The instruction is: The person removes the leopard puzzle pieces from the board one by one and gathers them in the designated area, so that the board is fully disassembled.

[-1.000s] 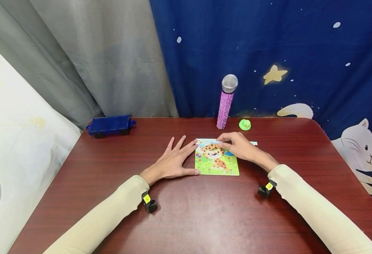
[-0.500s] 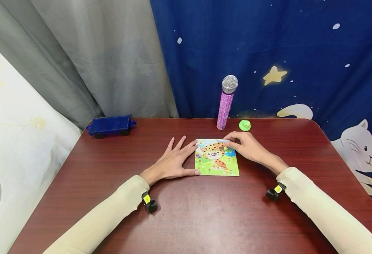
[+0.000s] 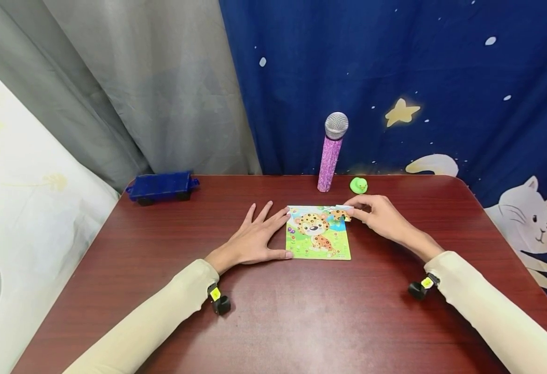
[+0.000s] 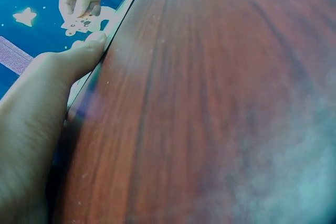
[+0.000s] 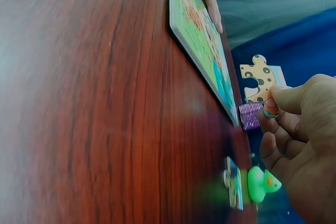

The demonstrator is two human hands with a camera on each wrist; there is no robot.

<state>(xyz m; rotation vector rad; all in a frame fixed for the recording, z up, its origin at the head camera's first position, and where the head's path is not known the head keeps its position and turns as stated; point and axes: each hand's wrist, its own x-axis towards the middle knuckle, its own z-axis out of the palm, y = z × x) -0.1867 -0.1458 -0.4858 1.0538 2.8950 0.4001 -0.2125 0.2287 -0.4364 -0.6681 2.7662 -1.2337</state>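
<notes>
Red-brown, wood-grained table (image 3: 273,317) before grey curtain (image 3: 161,78) and starry blue curtain (image 3: 385,57); spread left hand (image 3: 254,242) touches leopard jigsaw (image 3: 317,240), right hand (image 3: 382,218) pinches spotted piece (image 5: 262,80).

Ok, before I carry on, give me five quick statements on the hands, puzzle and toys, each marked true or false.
1. The right hand pinches a spotted puzzle piece. True.
2. The left hand grips the microphone. False: the left hand touches the puzzle board along its left side.
3. Another piece shows in the right wrist view. True.
4. The duck is green. True.
5. The blue cart touches the duck. False: they stand well apart.
</notes>
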